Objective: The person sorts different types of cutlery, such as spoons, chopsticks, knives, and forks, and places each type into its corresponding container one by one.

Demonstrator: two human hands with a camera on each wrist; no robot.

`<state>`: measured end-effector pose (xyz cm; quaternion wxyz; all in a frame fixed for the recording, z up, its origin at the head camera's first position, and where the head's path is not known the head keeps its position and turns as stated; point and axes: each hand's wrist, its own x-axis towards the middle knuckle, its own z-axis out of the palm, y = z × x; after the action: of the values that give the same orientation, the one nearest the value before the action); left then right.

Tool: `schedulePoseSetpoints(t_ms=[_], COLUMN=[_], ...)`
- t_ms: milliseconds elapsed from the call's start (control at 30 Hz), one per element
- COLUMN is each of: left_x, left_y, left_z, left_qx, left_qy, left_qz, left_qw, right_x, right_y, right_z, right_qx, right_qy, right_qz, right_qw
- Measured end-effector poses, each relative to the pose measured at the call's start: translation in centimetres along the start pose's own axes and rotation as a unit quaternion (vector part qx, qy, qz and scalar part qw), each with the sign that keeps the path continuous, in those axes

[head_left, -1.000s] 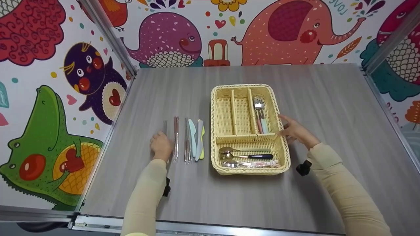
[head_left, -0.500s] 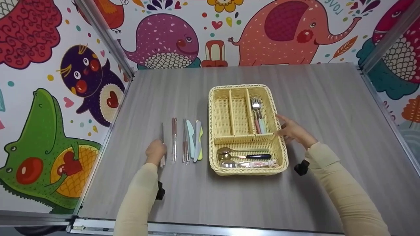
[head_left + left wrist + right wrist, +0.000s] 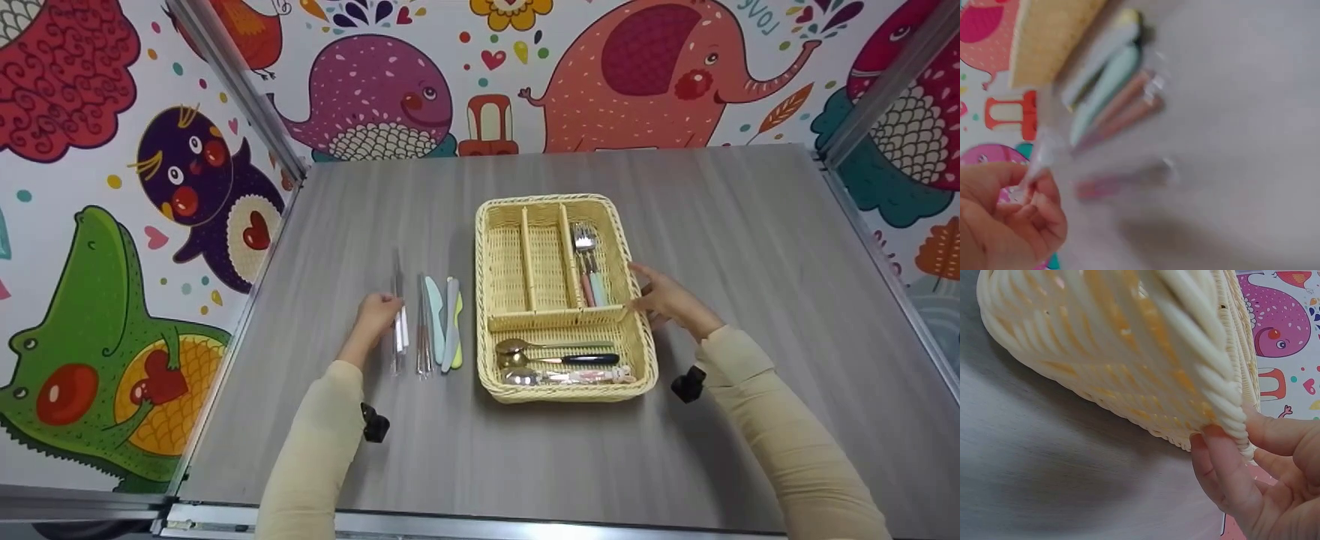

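My left hand (image 3: 375, 313) pinches a slim pair of chopsticks (image 3: 403, 330) in a clear wrapper, pale ends toward me. They overlap a second wrapped pair in the head view. In the left wrist view, thumb and fingers close on the clear wrapper (image 3: 1044, 153), above wrapped chopsticks (image 3: 1098, 188) on the table. My right hand (image 3: 670, 301) grips the right rim of the woven basket (image 3: 651, 360); in the right wrist view the thumb lies on one side of the rim (image 3: 1230, 405) and the fingers on the other.
Right of the left hand lie another wrapped chopstick pair (image 3: 424, 330) and several knives (image 3: 451, 322), blue, grey and yellow. The basket holds forks (image 3: 586, 255) in its right slot and several spoons (image 3: 517, 360) in the front compartment. Printed walls (image 3: 360, 90) border the table.
My left hand has picked up the leftmost wrapped chopsticks, shifting first left, then right until they overlap the neighbouring pair. The right hand keeps its grip on the basket rim.
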<state>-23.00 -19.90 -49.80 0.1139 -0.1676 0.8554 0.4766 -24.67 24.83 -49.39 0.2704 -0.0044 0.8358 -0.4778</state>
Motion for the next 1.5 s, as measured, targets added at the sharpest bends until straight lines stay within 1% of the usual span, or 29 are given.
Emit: schedulePoseSetpoints(t_ms=[100,200,267,367,500,633,733,800,900,967,1067,1167,1267,1333,1433,1500], left_x=[-0.4,-0.8,-0.9,-0.8,-0.2,0.5,0.9,1.2,1.3,1.3,1.3,1.4,1.6,1.6,1.8,1.8], left_y=[2.3,4.5,5.9,7.6,9.1,10.2,11.0,11.6,12.2,12.4,12.5,12.2,11.9,11.7,11.4,11.3], left_z=[1.1,2.5,3.4,5.0,7.3,9.4,10.6,11.3,12.1,12.7,13.5,14.2,14.8,15.0,15.2,15.3], left_qx=[-0.068,-0.107,-0.121,-0.133,-0.137,-0.104,-0.038,0.010,0.084,0.110,0.125,0.110,0.115,0.129,0.151,0.154], left_qy=[-0.024,-0.051,-0.068,-0.082,-0.088,-0.090,-0.068,-0.049,-0.013,0.004,0.024,0.026,0.023,0.022,0.011,0.000], left_qz=[0.020,0.030,0.034,0.035,0.027,0.020,0.017,0.015,0.021,0.029,0.043,0.056,0.062,0.062,0.057,0.054], left_qw=[0.9972,0.9925,0.9897,0.9870,0.9862,0.9903,0.9968,0.9986,0.9962,0.9936,0.9910,0.9920,0.9912,0.9895,0.9868,0.9866], right_x=[-0.1,-0.2,-0.2,-0.3,-0.2,0.0,0.1,0.1,0.1,0.0,0.0,0.0,0.0,0.1,0.1,0.1], right_y=[0.1,0.1,0.1,0.1,0.1,0.1,0.2,0.2,0.4,0.4,0.4,0.4,0.4,0.3,0.3,0.2], right_z=[0.0,0.0,0.0,0.1,0.2,0.3,0.3,0.3,0.3,0.3,0.4,0.4,0.4,0.4,0.3,0.3], right_qx=[0.001,0.004,0.003,-0.001,-0.004,-0.001,0.001,0.000,-0.001,0.002,0.011,0.014,0.011,0.006,0.003,0.004], right_qy=[0.002,0.003,0.003,0.006,0.011,0.014,0.014,0.013,0.014,0.015,0.018,0.018,0.018,0.018,0.018,0.018], right_qz=[0.001,-0.001,-0.003,-0.002,0.001,0.000,0.000,0.001,0.004,0.004,0.002,-0.001,0.002,0.005,0.009,0.007], right_qw=[1.000,1.000,1.000,1.000,1.000,1.000,1.000,1.000,1.000,1.000,1.000,1.000,1.000,1.000,1.000,1.000])
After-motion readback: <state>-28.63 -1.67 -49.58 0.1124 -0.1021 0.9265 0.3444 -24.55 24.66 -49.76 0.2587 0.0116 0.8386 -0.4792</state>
